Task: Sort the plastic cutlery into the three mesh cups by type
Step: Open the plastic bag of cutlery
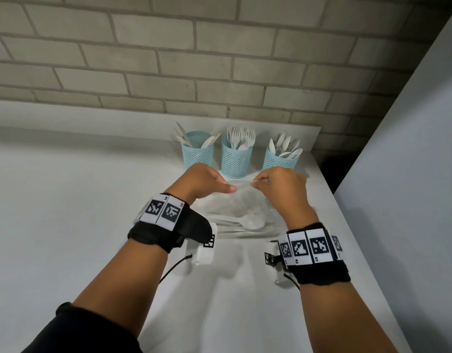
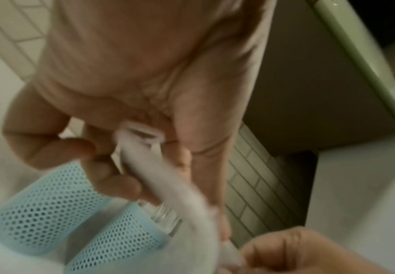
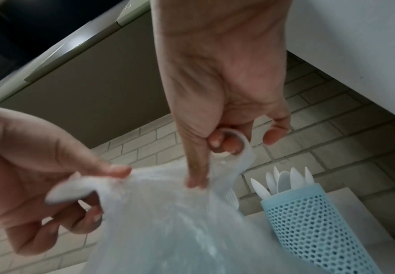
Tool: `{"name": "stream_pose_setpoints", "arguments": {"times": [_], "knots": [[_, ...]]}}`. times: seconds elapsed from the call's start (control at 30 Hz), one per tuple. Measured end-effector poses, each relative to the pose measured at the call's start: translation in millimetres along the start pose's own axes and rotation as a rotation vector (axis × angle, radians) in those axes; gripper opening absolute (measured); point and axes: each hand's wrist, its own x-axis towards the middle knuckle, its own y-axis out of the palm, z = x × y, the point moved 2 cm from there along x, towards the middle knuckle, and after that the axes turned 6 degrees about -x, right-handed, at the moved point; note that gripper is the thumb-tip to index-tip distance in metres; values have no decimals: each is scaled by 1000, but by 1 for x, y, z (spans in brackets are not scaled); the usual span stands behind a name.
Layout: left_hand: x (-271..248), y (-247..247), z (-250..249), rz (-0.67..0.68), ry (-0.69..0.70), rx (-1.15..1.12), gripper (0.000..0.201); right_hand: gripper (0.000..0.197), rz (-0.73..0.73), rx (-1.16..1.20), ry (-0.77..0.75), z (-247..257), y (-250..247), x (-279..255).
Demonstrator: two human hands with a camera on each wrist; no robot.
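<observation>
A thin clear plastic bag (image 1: pixel 245 207) hangs between my hands above the white counter (image 1: pixel 79 200). My left hand (image 1: pixel 219 186) pinches its left handle loop (image 2: pixel 140 137). My right hand (image 1: pixel 265 180) grips the right handle loop (image 3: pixel 229 146), fingers curled through it. A white plastic spoon (image 1: pixel 250 222) and other pale cutlery show through the bag's bottom. Behind the hands stand three light-blue mesh cups: the left cup (image 1: pixel 198 155) with knives, the middle cup (image 1: pixel 236 160) with forks, and the right cup (image 1: pixel 279 160) with spoons.
A brick wall (image 1: pixel 219 59) runs close behind the cups. A grey panel (image 1: pixel 410 174) borders the counter on the right, with a dark gap at the back corner. The counter's right edge runs just beside my right wrist.
</observation>
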Motion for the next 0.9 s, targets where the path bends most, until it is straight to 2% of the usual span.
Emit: {"name": "stream_pose_setpoints", "arguments": {"times": [0.07,0.13,0.2,0.3,0.33,0.43,0.53,0.6,0.67,0.77,0.83,0.9], "knots": [[2,-3,7,-13,-45,-166,29,15,-67,109,40,1,3,0],[3,-2,13,-15,-115,-328,39,13,22,403,75,4,5,-1],[5,1,20,3,-174,-440,42,22,126,666,91,6,4,-3],[8,3,26,44,-225,-720,39,28,157,894,233,3,3,-4],[8,4,26,55,-216,-746,35,28,175,943,281,2,4,-5],[3,10,22,88,-109,-506,23,26,181,1057,344,4,13,-6],[0,18,20,96,36,-168,25,26,56,1036,286,4,17,-3],[1,20,24,44,91,40,17,24,5,998,234,4,16,-2],[4,18,27,-26,91,30,12,22,12,965,181,2,15,-2],[0,20,24,32,-59,-231,32,20,13,968,128,1,13,-2],[-1,25,19,88,-70,-196,44,21,-16,990,116,5,14,-2],[0,30,17,111,-8,-89,36,22,-38,997,109,8,15,-3]]}}
